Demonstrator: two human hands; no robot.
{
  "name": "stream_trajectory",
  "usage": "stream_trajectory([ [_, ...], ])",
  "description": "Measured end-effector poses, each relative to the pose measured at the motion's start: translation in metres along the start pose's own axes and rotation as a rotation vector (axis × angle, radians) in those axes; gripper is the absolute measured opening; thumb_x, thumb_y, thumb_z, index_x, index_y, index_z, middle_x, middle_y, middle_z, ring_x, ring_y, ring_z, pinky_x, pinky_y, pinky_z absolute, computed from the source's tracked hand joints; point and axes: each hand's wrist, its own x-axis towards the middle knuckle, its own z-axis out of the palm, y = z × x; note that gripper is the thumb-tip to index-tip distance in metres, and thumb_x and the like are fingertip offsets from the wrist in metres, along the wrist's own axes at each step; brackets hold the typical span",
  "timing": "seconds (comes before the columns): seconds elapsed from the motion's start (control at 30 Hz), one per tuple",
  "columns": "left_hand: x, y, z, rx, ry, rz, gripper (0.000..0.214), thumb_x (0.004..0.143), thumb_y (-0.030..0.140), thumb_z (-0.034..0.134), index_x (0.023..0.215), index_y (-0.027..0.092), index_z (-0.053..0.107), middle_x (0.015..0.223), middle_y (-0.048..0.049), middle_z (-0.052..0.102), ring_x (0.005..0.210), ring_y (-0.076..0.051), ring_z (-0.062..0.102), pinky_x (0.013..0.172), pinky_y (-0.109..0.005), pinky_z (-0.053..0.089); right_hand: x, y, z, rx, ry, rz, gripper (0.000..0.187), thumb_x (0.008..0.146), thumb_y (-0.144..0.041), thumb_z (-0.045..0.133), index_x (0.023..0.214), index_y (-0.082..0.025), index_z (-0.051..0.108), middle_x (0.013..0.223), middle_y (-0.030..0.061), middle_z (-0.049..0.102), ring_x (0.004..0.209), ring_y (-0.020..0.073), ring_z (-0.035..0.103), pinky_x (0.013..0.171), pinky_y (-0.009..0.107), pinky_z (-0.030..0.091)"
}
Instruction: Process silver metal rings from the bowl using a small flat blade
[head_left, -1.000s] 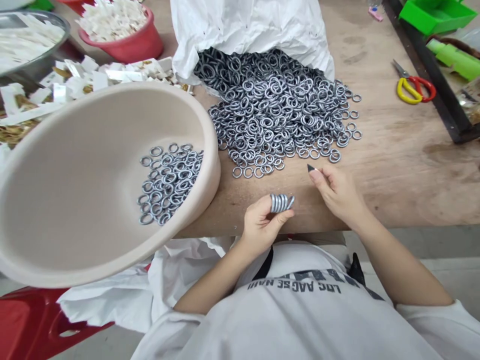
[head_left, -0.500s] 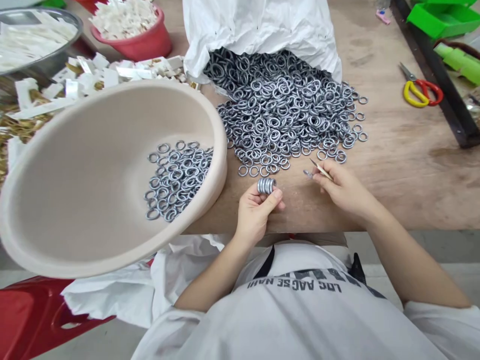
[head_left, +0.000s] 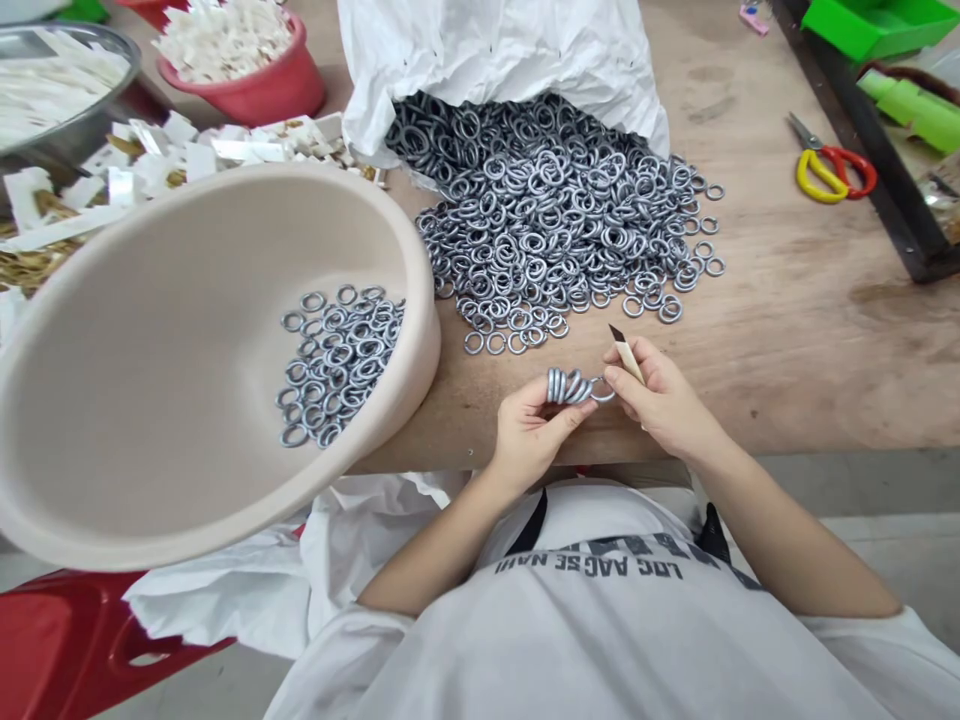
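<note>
My left hand [head_left: 534,430] is closed on a short row of grey rings [head_left: 567,386], which lean against one another between thumb and fingers. At the right end of the row a single ring [head_left: 602,390] tilts away, touched by the fingertips of my right hand [head_left: 664,395]. A small pale-handled knife [head_left: 630,360] with a dark pointed blade is also in my right hand, its tip pointing up and away from me. Just beyond both hands lies a large heap of loose grey rings [head_left: 555,210], spilling from a white sack [head_left: 502,50].
Left of my hands a big beige basin [head_left: 150,350] holds more rings [head_left: 341,365]. White cut pieces [head_left: 195,160], a red bowl [head_left: 255,95] and a metal basin [head_left: 131,60] lie behind it. Scissors [head_left: 832,175] rest at right beside a dark bar [head_left: 870,150].
My hands have come together. The stacked rings have fanned out to the right, and one ring now sits between both hands. The knife has turned more upright; the whole view has shifted slightly.
</note>
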Motion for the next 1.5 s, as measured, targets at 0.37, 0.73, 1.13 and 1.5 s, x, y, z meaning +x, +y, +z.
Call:
stream_trajectory([
  [0.37,-0.002,0.001,-0.003,-0.017,-0.056,-0.067,0.023,0.078,0.038,0.084,0.081,0.016,0.076,0.073,-0.0033,0.074,0.066,-0.015,0.065,0.065,-0.025,0.054,-0.013,-0.006,0.013,0.128,-0.072,0.02,0.036,0.084,-0.05,0.074,0.099,-0.022,0.058,0.08,-0.0034,0.059,0.063,0.0092,0.052,0.057,0.022,0.043],
  [0.73,-0.008,0.001,-0.002,-0.083,-0.073,-0.097,0.022,0.082,0.035,0.08,0.094,0.017,0.075,0.087,-0.006,0.078,0.076,-0.018,0.072,0.075,-0.028,0.059,-0.019,-0.003,0.012,-0.159,0.106,-0.138,0.036,0.096,-0.057,0.055,0.105,-0.023,0.062,0.082,0.0014,0.064,0.063,0.014,0.053,0.058,0.028,0.04],
  [1.13,-0.005,0.002,-0.002,-0.039,0.004,-0.031,0.024,0.08,0.039,0.081,0.087,0.016,0.075,0.083,-0.0062,0.078,0.075,-0.018,0.072,0.072,-0.027,0.058,-0.041,-0.005,0.006,-0.91,0.096,-0.498,0.026,0.103,-0.037,0.048,0.088,-0.02,0.062,0.073,0.0022,0.067,0.063,0.0145,0.058,0.06,0.03,0.033],
  [1.5,-0.017,0.0,-0.002,-0.073,-0.03,-0.004,0.017,0.084,0.034,0.078,0.089,0.017,0.075,0.083,-0.0061,0.077,0.073,-0.017,0.072,0.072,-0.027,0.059,-0.034,0.003,-0.002,-0.815,0.058,-0.275,0.036,0.104,-0.045,0.044,0.08,-0.021,0.058,0.064,-0.0022,0.056,0.058,0.0132,0.053,0.058,0.027,0.031],
])
